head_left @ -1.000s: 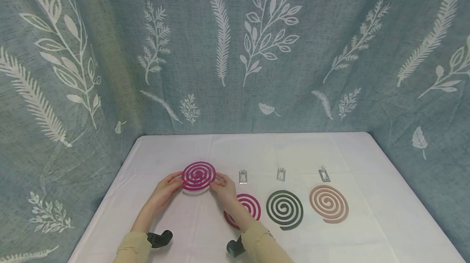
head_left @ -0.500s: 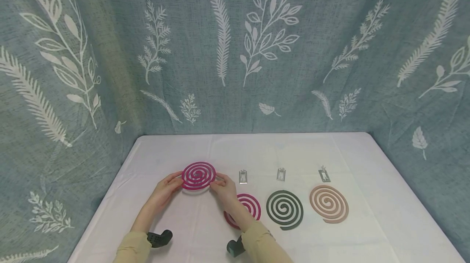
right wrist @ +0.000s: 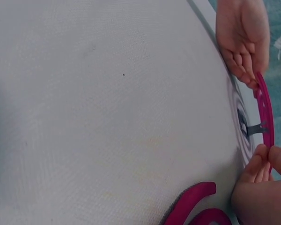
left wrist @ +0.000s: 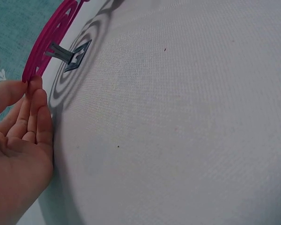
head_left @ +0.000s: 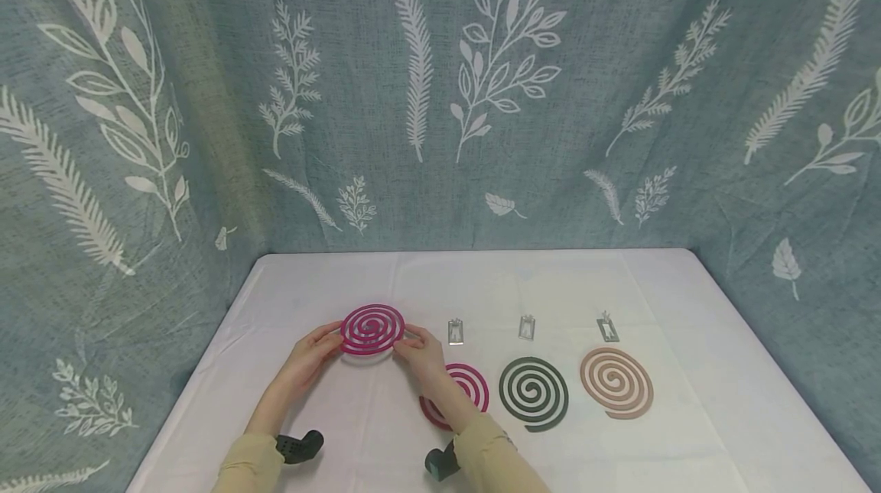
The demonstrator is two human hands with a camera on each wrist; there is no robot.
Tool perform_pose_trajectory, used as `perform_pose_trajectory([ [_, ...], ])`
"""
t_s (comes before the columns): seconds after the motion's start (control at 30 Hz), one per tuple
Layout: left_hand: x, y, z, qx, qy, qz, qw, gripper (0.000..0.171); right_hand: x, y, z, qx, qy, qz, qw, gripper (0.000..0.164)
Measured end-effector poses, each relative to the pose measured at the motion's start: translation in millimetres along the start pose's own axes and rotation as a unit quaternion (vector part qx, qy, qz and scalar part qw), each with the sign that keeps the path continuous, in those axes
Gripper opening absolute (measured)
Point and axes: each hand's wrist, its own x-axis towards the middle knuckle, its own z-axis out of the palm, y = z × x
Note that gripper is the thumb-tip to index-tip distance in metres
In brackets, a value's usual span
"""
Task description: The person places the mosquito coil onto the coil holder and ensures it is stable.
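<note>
A pink mosquito coil (head_left: 372, 327) is held level above the left part of the white table. My left hand (head_left: 307, 361) pinches its left edge between thumb and fingers. At the opposite edge my right hand (head_left: 423, 359) pinches the coil too. Under it, a small metal coil stand (left wrist: 61, 53) rises from the cloth with its prong at the coil's middle; the right wrist view shows that prong (right wrist: 258, 128) reaching the coil's underside. Whether the prong is seated in the coil I cannot tell. My right forearm partly covers a second pink coil (head_left: 475, 380) lying on the table.
Right of my arm lie a dark green coil (head_left: 531, 392) and a brown coil (head_left: 614, 378). Behind the coils are three more metal stands, the left one (head_left: 456, 321), the middle one (head_left: 527, 318) and the right one (head_left: 606, 319). A patterned curtain (head_left: 440, 202) hangs around the table.
</note>
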Motion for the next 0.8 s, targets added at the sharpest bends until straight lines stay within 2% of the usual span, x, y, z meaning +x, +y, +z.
perform_pose_trajectory([
  [0.4, 1.2, -1.1, -0.5, -0.004, 0.006, 0.003, 1.0000, 0.054, -2.0, -2.8, 0.4, 0.018, 0.003, 0.002, 1.000, 0.044],
  [0.5, 4.9, -8.5, -4.5, -0.025, -0.010, 0.034, 0.9991, 0.050, -6.0, -6.9, 1.0, 0.021, 0.000, 0.005, 1.000, 0.044],
  [0.63, 5.3, -6.6, -3.8, -0.029, -0.010, 0.032, 0.9990, 0.049, -10.5, -11.7, 0.8, 0.014, 0.000, 0.006, 1.000, 0.044],
  [0.67, 5.1, -5.2, -3.1, -0.026, -0.007, 0.027, 0.9993, 0.048, -10.4, -11.6, 0.7, 0.011, 0.000, 0.007, 1.000, 0.044],
  [0.7, 3.0, -0.8, -0.9, -0.010, 0.005, 0.006, 0.9999, 0.053, -9.8, -11.1, 0.5, 0.011, 0.000, 0.006, 1.000, 0.044],
  [0.8, 3.7, -0.5, -0.8, -0.002, 0.004, 0.000, 1.0000, 0.052, -3.6, -4.6, 0.3, 0.016, -0.001, 0.004, 1.000, 0.046],
])
